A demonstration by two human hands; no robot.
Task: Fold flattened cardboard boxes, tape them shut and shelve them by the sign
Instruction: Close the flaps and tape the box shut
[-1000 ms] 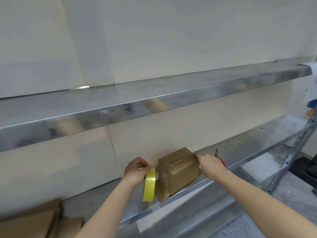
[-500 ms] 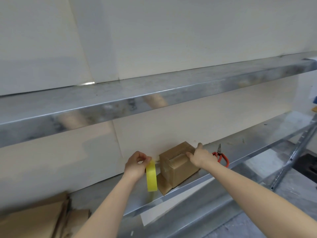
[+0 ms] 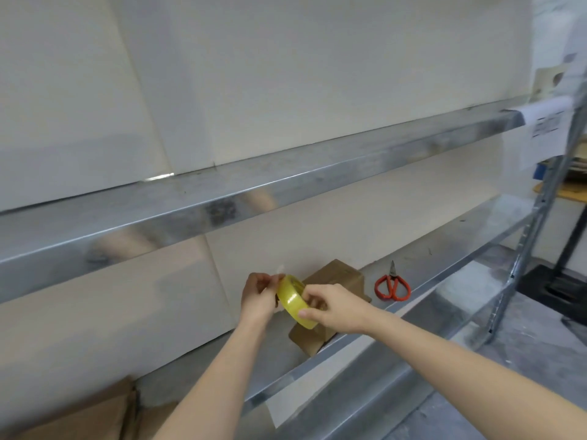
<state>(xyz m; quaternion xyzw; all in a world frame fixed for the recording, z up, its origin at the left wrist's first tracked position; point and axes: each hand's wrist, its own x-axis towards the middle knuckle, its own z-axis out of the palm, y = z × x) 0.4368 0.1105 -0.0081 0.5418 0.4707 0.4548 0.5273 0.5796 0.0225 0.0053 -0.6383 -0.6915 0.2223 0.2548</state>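
Both hands are gripping the yellow tape roll (image 3: 297,301) above the cardboard box (image 3: 333,281): right hand (image 3: 336,308) clamping its rim, left hand (image 3: 259,296) pinching the loose tape end.

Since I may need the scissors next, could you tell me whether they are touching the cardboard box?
Apart. The head view shows the scissors lying on the shelf right of the box, with bare metal between them.
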